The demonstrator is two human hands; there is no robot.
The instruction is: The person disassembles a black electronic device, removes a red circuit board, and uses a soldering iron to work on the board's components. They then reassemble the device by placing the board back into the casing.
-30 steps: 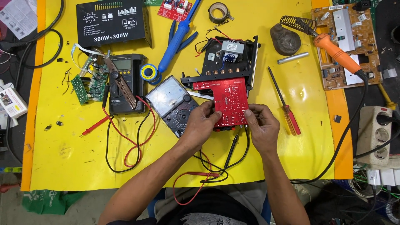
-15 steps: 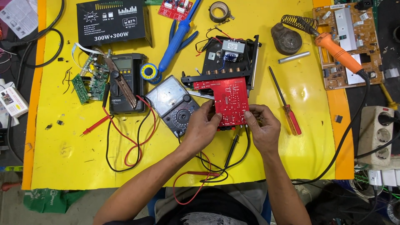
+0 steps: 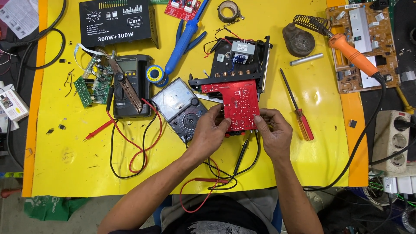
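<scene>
Centrally, red circuit board point(image 3: 238, 103) — flat, solder-dotted — pinched at its near edge, left hand point(image 3: 211, 131), right hand point(image 3: 274, 134).

The worktop point(image 3: 65, 173) wears a smooth, slightly glossy yellow covering, scuffed in places. The red circuit board point(image 3: 240, 106) looks matt with shiny solder points. The screwdriver point(image 3: 297, 106) has a dull metal shaft and a glossy red plastic handle. The analogue meter point(image 3: 180, 108) is black plastic under a clear, reflective window. The far-right soldering iron point(image 3: 351, 54) has an orange plastic grip.
</scene>
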